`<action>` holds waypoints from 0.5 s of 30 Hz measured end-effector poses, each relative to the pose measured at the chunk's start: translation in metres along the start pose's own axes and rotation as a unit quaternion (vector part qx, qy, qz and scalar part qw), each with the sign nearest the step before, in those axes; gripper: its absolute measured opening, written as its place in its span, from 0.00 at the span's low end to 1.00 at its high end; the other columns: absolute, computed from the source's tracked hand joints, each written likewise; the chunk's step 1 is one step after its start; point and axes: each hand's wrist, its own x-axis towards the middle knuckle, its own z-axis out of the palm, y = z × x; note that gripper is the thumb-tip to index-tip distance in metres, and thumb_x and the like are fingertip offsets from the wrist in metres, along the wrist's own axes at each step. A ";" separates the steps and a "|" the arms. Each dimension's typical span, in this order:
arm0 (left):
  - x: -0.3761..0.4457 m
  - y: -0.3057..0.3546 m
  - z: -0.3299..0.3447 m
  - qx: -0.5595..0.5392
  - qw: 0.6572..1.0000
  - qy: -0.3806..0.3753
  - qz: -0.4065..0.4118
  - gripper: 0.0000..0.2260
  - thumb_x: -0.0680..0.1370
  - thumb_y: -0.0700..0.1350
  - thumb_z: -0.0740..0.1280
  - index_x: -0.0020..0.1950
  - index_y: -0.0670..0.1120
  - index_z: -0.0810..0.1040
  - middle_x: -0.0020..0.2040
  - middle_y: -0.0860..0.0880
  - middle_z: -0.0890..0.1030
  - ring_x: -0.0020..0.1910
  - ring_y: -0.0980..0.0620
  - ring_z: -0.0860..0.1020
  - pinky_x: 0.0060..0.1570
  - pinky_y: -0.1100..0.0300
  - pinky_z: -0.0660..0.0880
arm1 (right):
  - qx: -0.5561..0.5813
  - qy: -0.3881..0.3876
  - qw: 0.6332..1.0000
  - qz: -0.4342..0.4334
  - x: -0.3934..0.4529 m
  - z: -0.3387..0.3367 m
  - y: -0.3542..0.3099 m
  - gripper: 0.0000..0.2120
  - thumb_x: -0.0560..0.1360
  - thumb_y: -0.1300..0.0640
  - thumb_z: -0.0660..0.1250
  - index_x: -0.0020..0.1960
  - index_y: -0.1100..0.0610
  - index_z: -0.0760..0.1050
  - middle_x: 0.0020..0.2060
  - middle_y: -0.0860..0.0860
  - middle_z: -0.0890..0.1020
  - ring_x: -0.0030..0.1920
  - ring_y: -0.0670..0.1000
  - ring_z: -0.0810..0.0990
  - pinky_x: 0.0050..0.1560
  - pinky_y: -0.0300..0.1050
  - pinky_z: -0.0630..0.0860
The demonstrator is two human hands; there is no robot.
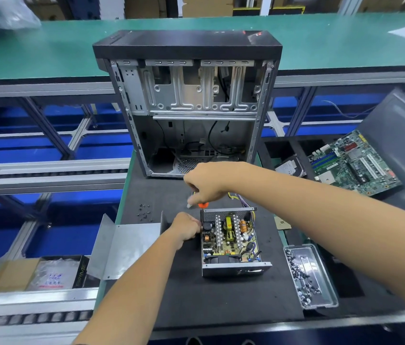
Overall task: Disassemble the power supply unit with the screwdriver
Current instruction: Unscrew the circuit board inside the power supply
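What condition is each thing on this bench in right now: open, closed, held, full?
Power supply unit: cover off, circuit board exposed.
Metal cover: removed, lying left of the unit.
Screwdriver: gripped by the right hand.
Left hand: steadying the unit's left wall.
Computer case: side open, stripped inside.
Clear tray: holding screws.
Loose screws: scattered on the mat.
Motherboard: removed, lying at right.
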 end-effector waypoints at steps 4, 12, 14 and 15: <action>-0.001 0.001 -0.001 -0.019 1.000 0.000 -0.006 0.12 0.73 0.28 0.63 0.34 0.42 0.76 0.36 0.46 0.77 0.39 0.49 0.74 0.40 0.60 0.75 | -0.064 -0.007 0.998 0.017 0.006 0.004 -0.003 0.11 0.82 0.56 0.55 0.54 0.62 0.72 0.46 0.59 0.82 0.44 0.57 0.82 0.33 0.44 0.72; -0.003 -0.003 -0.006 -0.080 0.997 0.005 -0.009 0.10 0.72 0.29 0.69 0.34 0.41 0.79 0.36 0.46 0.81 0.38 0.52 0.79 0.36 0.64 0.78 | 0.057 0.034 0.998 -0.018 -0.002 -0.002 0.004 0.09 0.71 0.64 0.66 0.49 0.56 0.73 0.37 0.44 0.71 0.39 0.48 0.69 0.30 0.40 0.61; -0.004 -0.003 -0.008 -0.100 0.995 -0.001 -0.017 0.08 0.71 0.29 0.70 0.36 0.40 0.80 0.37 0.45 0.82 0.39 0.51 0.80 0.36 0.65 0.78 | 0.062 0.033 0.997 -0.019 -0.002 -0.001 0.004 0.09 0.71 0.65 0.65 0.49 0.56 0.73 0.37 0.45 0.71 0.37 0.46 0.69 0.30 0.40 0.61; -0.004 -0.003 -0.008 -0.105 0.994 -0.006 -0.020 0.08 0.71 0.29 0.70 0.36 0.40 0.80 0.37 0.45 0.82 0.39 0.51 0.80 0.36 0.65 0.78 | 0.063 0.030 0.997 -0.018 -0.002 0.000 0.004 0.09 0.71 0.65 0.65 0.50 0.56 0.73 0.38 0.45 0.71 0.36 0.46 0.68 0.30 0.41 0.61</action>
